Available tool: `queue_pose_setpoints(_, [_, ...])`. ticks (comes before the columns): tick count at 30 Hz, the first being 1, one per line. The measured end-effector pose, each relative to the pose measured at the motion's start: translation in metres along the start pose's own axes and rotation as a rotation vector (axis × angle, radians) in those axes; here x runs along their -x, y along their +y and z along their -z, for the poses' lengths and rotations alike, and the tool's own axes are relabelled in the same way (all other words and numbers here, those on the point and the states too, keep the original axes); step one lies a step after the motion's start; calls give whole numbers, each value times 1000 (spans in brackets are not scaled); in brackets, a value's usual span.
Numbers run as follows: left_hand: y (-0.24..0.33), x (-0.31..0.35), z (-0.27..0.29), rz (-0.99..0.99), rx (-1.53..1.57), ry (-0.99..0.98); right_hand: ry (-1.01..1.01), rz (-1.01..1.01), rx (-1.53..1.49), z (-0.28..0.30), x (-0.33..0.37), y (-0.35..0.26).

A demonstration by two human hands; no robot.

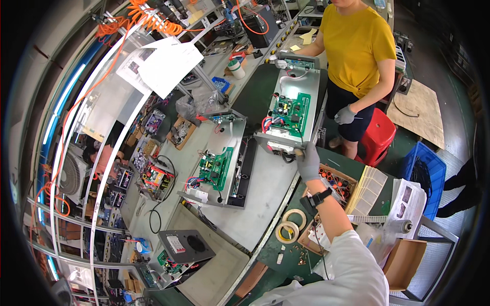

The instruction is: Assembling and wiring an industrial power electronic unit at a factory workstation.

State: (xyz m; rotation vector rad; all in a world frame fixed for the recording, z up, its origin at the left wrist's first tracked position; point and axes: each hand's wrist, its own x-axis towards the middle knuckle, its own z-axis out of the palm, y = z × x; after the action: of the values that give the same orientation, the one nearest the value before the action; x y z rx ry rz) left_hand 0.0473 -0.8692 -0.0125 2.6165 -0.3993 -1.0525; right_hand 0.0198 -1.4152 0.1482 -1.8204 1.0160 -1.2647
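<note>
My right hand (308, 162), in a grey glove and with a black watch at the wrist, reaches up from the lower right. Its fingers close at the near right corner of an open metal chassis (293, 86), beside a short black cable (287, 156). Inside that chassis sits a green circuit board (295, 113) with red and blue wires. To its left lies a second open chassis (233, 137), carrying a similar green board (216, 168). My left hand is out of view.
Across the bench stands a co-worker in a yellow shirt (360, 46), near a red stool (378, 135). By my arm are tape rolls (287, 232), a parts box (337, 183) and a blue crate (422, 171). A black-panelled unit (188, 246) sits at lower left.
</note>
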Motion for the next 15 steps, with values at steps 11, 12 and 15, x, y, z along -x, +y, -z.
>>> queue_pose_setpoints(11, [-34, 4, -42, 48, 97, -3, -136, 3, -169, 65, -1, 33])
queue_pose_setpoints(12, [-37, 6, -50, 52, 112, -12, -162, -29, -170, 66, -2, 35])
queue_pose_setpoints(15, [-36, 2, -67, 39, 153, -44, -161, -34, -203, 67, -5, 51])
